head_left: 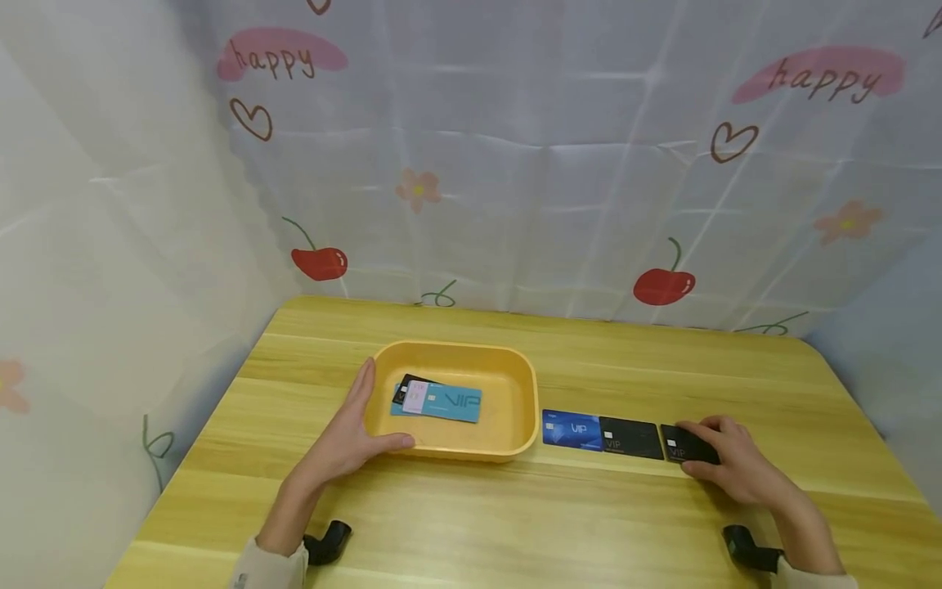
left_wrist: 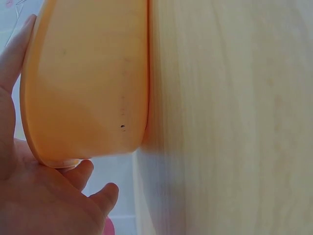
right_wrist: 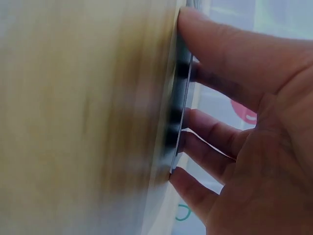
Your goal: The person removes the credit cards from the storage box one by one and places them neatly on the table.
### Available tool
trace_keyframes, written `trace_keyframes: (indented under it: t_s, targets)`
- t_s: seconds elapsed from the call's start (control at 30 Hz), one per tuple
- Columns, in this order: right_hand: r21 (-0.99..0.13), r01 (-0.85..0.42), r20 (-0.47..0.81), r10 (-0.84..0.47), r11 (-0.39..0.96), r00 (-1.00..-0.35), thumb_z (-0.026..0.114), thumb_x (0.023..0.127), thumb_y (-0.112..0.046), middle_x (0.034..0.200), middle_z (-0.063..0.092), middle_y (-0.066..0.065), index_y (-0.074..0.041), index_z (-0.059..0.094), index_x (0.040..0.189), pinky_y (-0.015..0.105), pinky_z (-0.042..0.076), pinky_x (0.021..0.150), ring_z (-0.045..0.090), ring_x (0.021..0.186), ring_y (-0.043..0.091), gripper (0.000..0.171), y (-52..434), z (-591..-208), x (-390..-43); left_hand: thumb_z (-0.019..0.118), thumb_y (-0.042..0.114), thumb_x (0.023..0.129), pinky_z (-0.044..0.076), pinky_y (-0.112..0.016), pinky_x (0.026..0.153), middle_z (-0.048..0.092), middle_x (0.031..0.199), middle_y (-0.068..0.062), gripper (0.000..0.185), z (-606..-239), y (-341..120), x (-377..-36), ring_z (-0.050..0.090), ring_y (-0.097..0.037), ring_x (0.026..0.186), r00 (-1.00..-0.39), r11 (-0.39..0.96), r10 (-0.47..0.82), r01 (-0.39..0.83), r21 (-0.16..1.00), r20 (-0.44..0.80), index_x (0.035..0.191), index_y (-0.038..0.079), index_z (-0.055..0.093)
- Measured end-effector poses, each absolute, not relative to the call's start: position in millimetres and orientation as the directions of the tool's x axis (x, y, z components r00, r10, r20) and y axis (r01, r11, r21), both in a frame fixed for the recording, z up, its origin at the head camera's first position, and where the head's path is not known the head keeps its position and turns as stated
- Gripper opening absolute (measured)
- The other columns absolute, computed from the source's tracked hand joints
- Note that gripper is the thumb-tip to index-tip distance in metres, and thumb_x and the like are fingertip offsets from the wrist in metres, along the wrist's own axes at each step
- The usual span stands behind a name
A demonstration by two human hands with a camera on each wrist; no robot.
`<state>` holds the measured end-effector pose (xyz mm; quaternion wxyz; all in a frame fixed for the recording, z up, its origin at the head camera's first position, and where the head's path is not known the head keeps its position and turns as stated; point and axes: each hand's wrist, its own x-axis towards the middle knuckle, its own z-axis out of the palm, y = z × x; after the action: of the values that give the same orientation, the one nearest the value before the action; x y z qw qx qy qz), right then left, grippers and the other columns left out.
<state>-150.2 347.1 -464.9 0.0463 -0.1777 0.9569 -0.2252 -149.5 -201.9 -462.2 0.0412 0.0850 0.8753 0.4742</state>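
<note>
Bracing yellow tray (head_left: 524,384) with flat left hand (head_left: 346,438), right hand (head_left: 732,462) fingertips pinching black card (head_left: 680,446) right of tray, table (head_left: 515,523) bearing all.

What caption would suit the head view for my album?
Left hand steadies a yellow tray of cards while right hand grips a black card.

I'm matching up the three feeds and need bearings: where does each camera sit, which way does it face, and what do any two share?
Head: worn high, looking forward and down at the wooden table; both forearms show, left hand against the yellow tray.
Left wrist: low by the tray's wall; palm shows.
Right wrist: at table level, right hand fingers on a black card.
Shared: tray and card also appear in the head view.
</note>
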Motion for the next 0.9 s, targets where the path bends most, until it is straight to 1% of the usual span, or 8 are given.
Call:
trace_keyframes:
  t_s: [0.2, 0.53, 0.7, 0.9]
  targets:
    - [-0.463, -0.308, -0.025, -0.36, 0.831, -0.933, 0.076, 0.086, -0.014, 0.117, 0.045, 0.026, 0.007, 0.054, 0.133, 0.051, 0.033, 0.076, 0.039, 0.102, 0.042, 0.057, 346.9, -465.9, -151.6, 0.085, 0.04, 0.076, 0.01, -0.062, 0.113, -0.008, 0.165, -0.007, 0.126, -463.3, -203.6, -149.6, -0.001, -0.033, 0.149, -0.982, 0.537, 0.19, 0.107, 0.837, 0.004, 0.159, 0.013, -0.006]
    - [-0.506, -0.293, -0.038, -0.36, 0.811, -0.932, 0.074, 0.088, -0.015, 0.126, 0.037, 0.032, 0.01, 0.05, 0.136, 0.064, 0.029, 0.081, 0.032, 0.109, 0.052, 0.058, 346.3, -464.4, -149.0, 0.085, 0.039, 0.076, 0.01, -0.062, 0.113, -0.008, 0.165, -0.009, 0.126, -462.9, -203.4, -149.9, -0.002, -0.033, 0.149, -0.981, 0.538, 0.193, 0.113, 0.835, 0.009, 0.159, 0.012, -0.006]
    - [-0.51, -0.278, -0.044, -0.347, 0.814, -0.937, 0.073, 0.089, -0.015, 0.128, 0.036, 0.033, 0.009, 0.05, 0.136, 0.065, 0.028, 0.083, 0.031, 0.11, 0.054, 0.057, 344.2, -463.0, -148.4, 0.085, 0.04, 0.077, 0.01, -0.062, 0.114, -0.008, 0.164, -0.008, 0.126, -462.8, -203.9, -149.7, -0.002, -0.032, 0.149, -0.981, 0.545, 0.195, 0.113, 0.831, 0.006, 0.158, 0.012, -0.007]
    - [-0.504, -0.289, -0.022, -0.346, 0.814, -0.938, 0.072, 0.09, -0.014, 0.127, 0.035, 0.034, 0.008, 0.052, 0.135, 0.065, 0.025, 0.083, 0.03, 0.11, 0.054, 0.054, 342.2, -464.2, -147.1, 0.085, 0.04, 0.077, 0.01, -0.062, 0.114, -0.008, 0.164, -0.008, 0.126, -462.7, -204.2, -149.7, -0.002, -0.033, 0.149, -0.98, 0.544, 0.198, 0.117, 0.831, 0.008, 0.158, 0.012, -0.007]
